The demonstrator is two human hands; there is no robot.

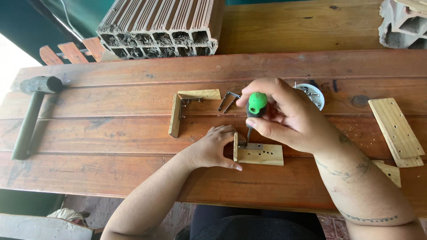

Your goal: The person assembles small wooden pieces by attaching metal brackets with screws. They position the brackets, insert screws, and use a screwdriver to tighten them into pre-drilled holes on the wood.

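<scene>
Bare forearms; right forearm [356,178] tattooed; dark trousers.

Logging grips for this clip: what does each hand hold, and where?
Right hand grips the screwdriver by its green handle; left hand steadies the small wooden corner piece at its upright end.
</scene>
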